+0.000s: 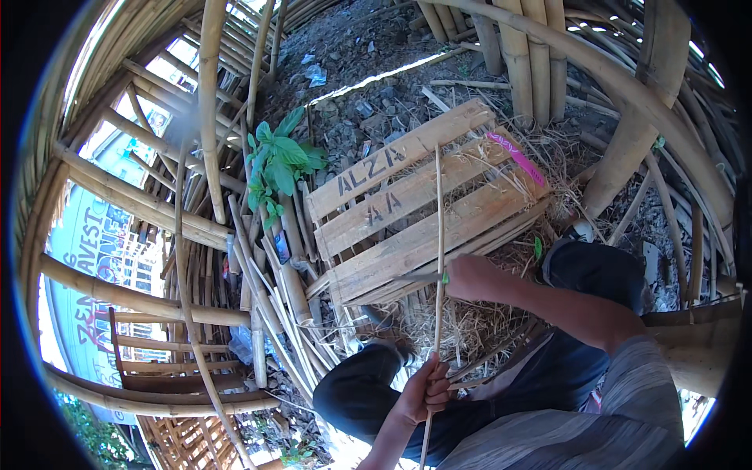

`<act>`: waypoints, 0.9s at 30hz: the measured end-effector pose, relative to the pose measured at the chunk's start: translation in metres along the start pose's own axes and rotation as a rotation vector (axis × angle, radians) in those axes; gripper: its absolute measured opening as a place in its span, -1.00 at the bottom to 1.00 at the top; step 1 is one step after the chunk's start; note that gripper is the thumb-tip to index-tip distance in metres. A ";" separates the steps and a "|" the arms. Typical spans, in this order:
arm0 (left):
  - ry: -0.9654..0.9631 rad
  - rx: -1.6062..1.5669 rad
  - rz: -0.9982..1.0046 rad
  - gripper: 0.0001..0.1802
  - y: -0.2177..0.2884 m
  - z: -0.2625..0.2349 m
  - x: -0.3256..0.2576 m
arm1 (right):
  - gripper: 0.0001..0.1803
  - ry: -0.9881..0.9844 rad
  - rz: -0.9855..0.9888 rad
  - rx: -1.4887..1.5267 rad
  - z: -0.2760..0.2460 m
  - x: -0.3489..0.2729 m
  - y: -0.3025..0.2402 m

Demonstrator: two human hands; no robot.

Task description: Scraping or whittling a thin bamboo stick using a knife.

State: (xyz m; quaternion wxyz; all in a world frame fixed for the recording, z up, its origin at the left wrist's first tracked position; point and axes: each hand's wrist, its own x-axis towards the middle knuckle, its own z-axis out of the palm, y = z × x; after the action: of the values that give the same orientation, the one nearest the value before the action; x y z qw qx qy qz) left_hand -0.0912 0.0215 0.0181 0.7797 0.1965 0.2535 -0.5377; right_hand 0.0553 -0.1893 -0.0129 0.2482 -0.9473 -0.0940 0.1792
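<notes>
A long thin bamboo strip (439, 211) runs upright through the middle of the picture, from over a wooden crate down past my lap. My left hand (424, 388) is closed round its lower part. Higher up, my right hand (472, 278) grips a knife whose thin blade (413, 276) points left across the strip. A bit of green shows at the knife's handle, and the rest of the handle is hidden in my fingers. Right behind the strip lies the slatted wooden crate (392, 211), tilted, with dark lettering and a pink strip (515, 157) at its right end.
Straw and shavings (462, 329) cover the ground between my knees and round the crate. A leafy green plant (282, 160) grows left of the crate, beside a bundle of bamboo sticks (278, 290). Bamboo poles (149, 301) form a frame at left; thick poles (517, 63) stand at upper right.
</notes>
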 end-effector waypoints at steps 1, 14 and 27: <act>0.051 0.022 0.001 -0.52 -0.001 -0.003 -0.001 | -0.74 -0.005 -0.139 -0.038 0.008 -0.007 -0.005; 0.343 0.304 0.215 -0.58 -0.025 0.005 -0.002 | -0.73 -0.011 0.058 -0.030 -0.002 0.014 0.027; 0.673 0.650 0.400 -0.70 -0.055 0.021 -0.001 | -0.75 0.081 0.148 0.031 -0.014 0.022 0.040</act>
State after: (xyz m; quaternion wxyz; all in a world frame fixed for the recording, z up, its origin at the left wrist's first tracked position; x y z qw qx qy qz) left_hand -0.1388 -0.0088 0.0334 0.6411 0.6360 0.2676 -0.3360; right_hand 0.0840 -0.2241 -0.0286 0.2526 -0.9542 -0.0107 0.1599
